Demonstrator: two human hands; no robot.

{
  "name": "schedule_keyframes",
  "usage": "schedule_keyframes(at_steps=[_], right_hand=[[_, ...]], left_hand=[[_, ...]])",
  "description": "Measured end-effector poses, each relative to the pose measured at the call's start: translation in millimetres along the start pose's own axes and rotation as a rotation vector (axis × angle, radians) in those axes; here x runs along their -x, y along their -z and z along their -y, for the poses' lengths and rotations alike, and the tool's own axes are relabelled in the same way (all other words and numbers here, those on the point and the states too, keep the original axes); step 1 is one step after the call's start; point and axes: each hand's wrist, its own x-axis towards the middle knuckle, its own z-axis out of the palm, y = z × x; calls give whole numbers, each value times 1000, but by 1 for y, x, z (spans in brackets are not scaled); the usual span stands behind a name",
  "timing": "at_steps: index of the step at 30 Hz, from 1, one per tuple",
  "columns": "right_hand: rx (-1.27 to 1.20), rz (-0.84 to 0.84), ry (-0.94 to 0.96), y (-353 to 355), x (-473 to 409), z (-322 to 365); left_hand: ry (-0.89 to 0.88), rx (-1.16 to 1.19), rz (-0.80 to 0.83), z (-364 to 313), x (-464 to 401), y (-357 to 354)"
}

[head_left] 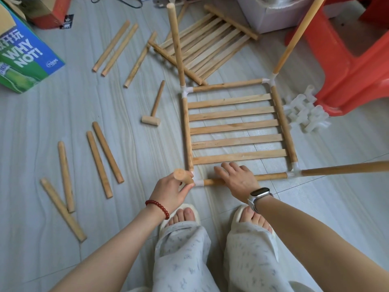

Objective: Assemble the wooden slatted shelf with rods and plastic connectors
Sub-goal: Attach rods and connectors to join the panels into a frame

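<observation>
Shelf frame (237, 125) on floor; left hand (174, 191) gripping corner rod (183, 175), right hand (235, 178) flat on front rail (271, 176).

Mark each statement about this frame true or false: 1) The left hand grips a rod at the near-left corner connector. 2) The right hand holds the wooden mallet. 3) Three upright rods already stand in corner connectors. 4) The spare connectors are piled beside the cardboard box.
1) True: the left hand grips an upright rod at the near-left corner connector.
2) False: the right hand rests flat on the near frame rod; the wooden mallet lies untouched on the floor.
3) True.
4) False: the spare connectors lie by the red plastic stool.
</observation>
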Motion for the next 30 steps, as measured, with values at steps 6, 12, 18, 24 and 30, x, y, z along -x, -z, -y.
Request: schedule_keyframes(at_steps=[6, 12, 18, 24, 30], right_hand=[[-63, 249, -83, -6, -5, -11], [-116, 316, -131, -5, -13, -5], [-170, 327, -160, -1, -13, -6], [-172, 329, -143, 6, -13, -15], [-252, 347, -128, 19, -13, -18]], left_hand=[[26, -28, -21, -7, 2, -6], [114, 68, -47, -1, 5, -5], [180, 46, -51, -6, -7, -9], [124, -7, 24, -3, -5, -20], [178, 102, 59, 9, 0, -26]])
